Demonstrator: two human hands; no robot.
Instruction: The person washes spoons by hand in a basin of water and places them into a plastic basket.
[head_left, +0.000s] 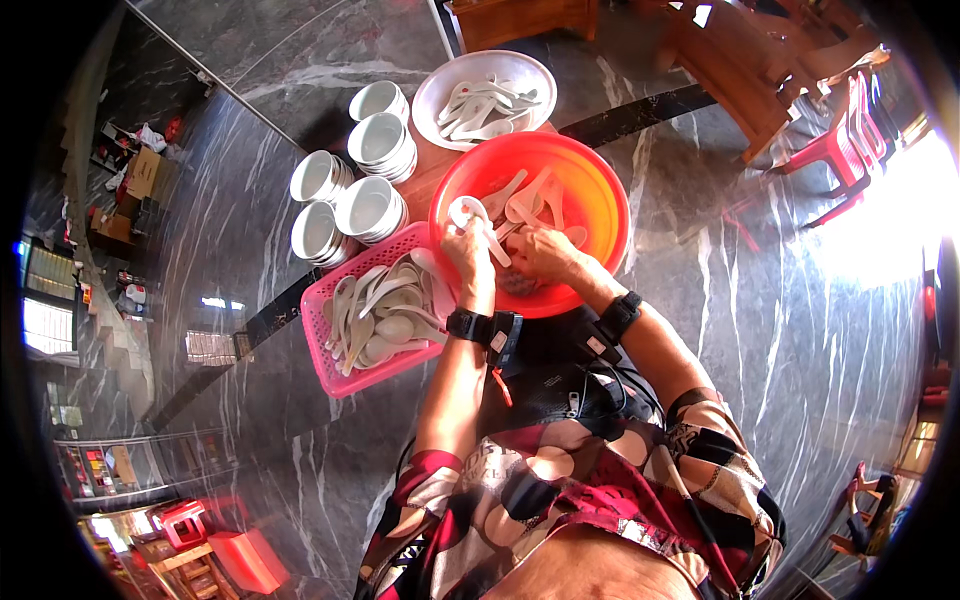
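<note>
My left hand grips a white soup spoon above the near left part of a red plastic basin. My right hand is inside the same basin, close to the spoon's handle end. Its fingertips are partly hidden, so what they hold is unclear. Several more white spoons lie in the basin beyond both hands. Under my right hand is a dark, blurred patch that I cannot make out. To the left, a pink plastic basket holds a heap of white spoons, its upper right corner against the basin.
Stacks of white bowls stand left of the basin on a reddish-brown surface. A pale round basin with more spoons is behind. Wooden furniture and red plastic chairs stand farther off on the grey marbled floor.
</note>
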